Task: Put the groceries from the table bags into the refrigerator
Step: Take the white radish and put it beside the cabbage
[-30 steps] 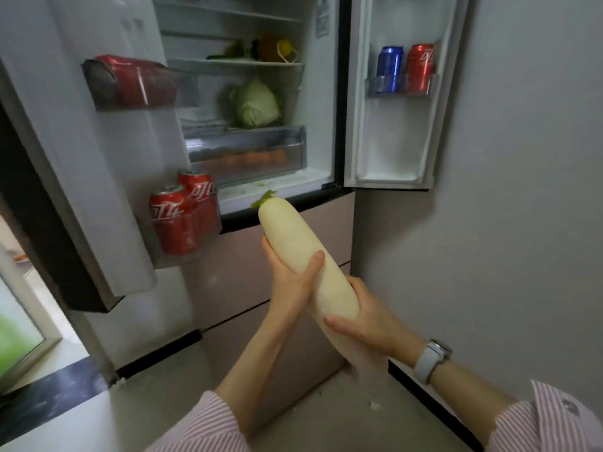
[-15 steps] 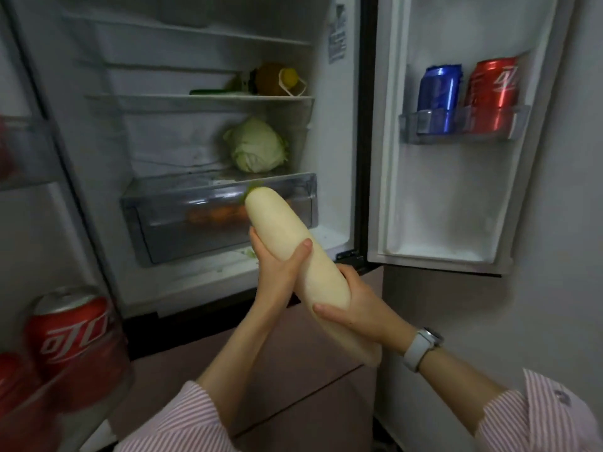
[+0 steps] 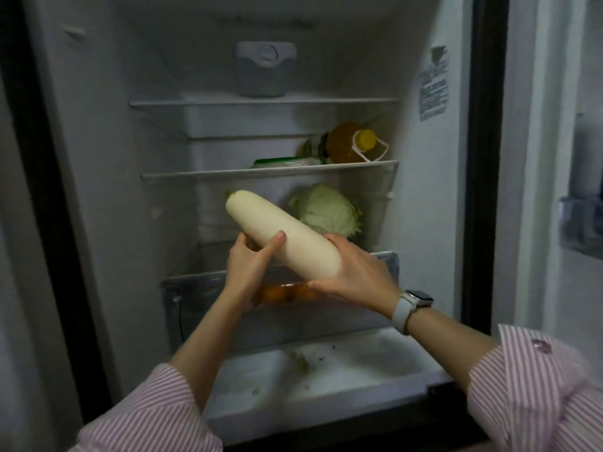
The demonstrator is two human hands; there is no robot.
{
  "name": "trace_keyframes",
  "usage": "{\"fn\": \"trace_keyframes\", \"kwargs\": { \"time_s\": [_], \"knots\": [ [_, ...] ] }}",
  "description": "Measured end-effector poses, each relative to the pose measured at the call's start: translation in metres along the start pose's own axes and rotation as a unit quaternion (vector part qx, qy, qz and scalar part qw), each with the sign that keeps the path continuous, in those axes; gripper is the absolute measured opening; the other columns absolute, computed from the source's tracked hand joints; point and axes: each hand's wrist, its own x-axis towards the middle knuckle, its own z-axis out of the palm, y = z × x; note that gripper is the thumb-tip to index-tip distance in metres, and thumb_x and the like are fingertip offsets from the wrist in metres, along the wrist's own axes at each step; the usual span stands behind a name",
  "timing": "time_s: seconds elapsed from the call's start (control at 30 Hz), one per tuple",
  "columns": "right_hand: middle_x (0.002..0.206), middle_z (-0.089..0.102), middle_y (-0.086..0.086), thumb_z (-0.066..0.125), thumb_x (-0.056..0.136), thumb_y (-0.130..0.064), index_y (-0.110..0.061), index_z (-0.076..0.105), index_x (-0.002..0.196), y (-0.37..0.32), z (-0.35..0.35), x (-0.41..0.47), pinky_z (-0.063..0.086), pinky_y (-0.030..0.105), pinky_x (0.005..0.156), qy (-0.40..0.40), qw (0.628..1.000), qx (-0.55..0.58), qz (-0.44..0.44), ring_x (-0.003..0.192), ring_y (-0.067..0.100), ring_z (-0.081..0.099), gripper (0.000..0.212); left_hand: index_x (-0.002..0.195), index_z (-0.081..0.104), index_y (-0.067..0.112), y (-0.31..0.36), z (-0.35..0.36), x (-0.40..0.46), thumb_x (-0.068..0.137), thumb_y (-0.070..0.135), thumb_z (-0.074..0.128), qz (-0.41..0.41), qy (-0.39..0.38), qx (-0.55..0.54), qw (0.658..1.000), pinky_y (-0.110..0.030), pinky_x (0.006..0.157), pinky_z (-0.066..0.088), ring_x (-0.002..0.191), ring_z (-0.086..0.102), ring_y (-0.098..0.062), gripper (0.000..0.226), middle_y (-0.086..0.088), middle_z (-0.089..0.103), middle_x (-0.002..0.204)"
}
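Observation:
A long white radish is held tilted inside the open refrigerator, its stem end pointing up and to the left, below the middle shelf. My left hand grips its middle from the left. My right hand cups its lower end from the right; a white watch sits on that wrist. The radish hovers just above the clear drawer and to the left of a green cabbage.
A yellow-capped oil bottle lies on the middle shelf beside a flat green-white packet. Orange fruits show through the drawer front. The right door bin is blurred at the edge. Crumbs dot the fridge floor.
Both hands have lifted the radish up and forward, from in front of the drawer to inside the fridge beside the cabbage. The view has moved closer to the fridge.

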Motion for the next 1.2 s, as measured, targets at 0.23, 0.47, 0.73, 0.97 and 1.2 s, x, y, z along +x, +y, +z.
{"fn": "trace_keyframes", "kwargs": {
  "time_s": [0.23,0.47,0.73,0.97,1.2],
  "knots": [
    [0.127,0.054,0.003,0.068,0.063,-0.062,-0.030,0.034,0.128,-0.003,0.046,0.114,0.048,0.040,0.086,0.003,0.998,-0.055,-0.040,0.111,0.027,0.054,0.079,0.129,0.050,0.004,-0.061,-0.056,0.092,0.083,0.019,0.066,0.075,0.067,0.315,0.944,-0.036,0.099,0.039,0.119,0.050,-0.032,0.050,-0.019,0.055,0.128],
    [0.121,0.060,0.009,0.066,0.069,-0.058,-0.023,0.039,0.127,-0.009,0.109,0.180,0.046,0.036,0.078,-0.067,0.988,-0.139,-0.025,0.108,0.032,0.058,0.073,0.134,0.045,0.021,-0.106,-0.080,0.134,0.086,0.052,0.046,-0.035,-0.071,0.556,0.827,-0.038,0.103,0.037,0.128,0.042,-0.027,0.057,-0.008,0.044,0.141],
    [0.126,0.054,0.007,0.060,0.074,-0.058,-0.023,0.049,0.123,-0.008,0.114,0.213,0.042,0.032,0.083,-0.070,0.980,-0.168,-0.082,0.113,0.028,0.052,0.062,0.120,0.054,0.034,-0.098,-0.078,0.131,0.089,0.054,0.031,-0.056,-0.124,0.614,0.778,-0.039,0.100,0.038,0.123,0.046,-0.027,0.044,-0.004,0.048,0.138],
    [0.132,0.047,0.011,0.048,0.089,-0.036,-0.015,0.043,0.131,0.017,0.127,0.191,0.040,0.037,0.092,-0.010,0.969,-0.193,-0.155,0.120,0.030,0.044,0.046,0.129,0.047,0.033,-0.095,-0.076,0.127,0.092,0.051,0.028,-0.065,-0.137,0.619,0.771,-0.039,0.104,0.032,0.129,0.039,-0.025,0.045,-0.002,0.041,0.145],
    [0.147,0.036,0.006,0.045,0.093,-0.022,-0.016,0.040,0.137,0.026,0.125,0.177,0.028,0.032,0.109,-0.017,0.978,-0.107,-0.176,0.135,0.024,0.033,0.044,0.140,0.033,0.030,-0.098,-0.074,0.122,0.092,0.047,0.033,-0.005,-0.079,0.620,0.781,-0.041,0.110,0.024,0.137,0.027,-0.025,0.051,-0.002,0.027,0.152]
  ]
}}
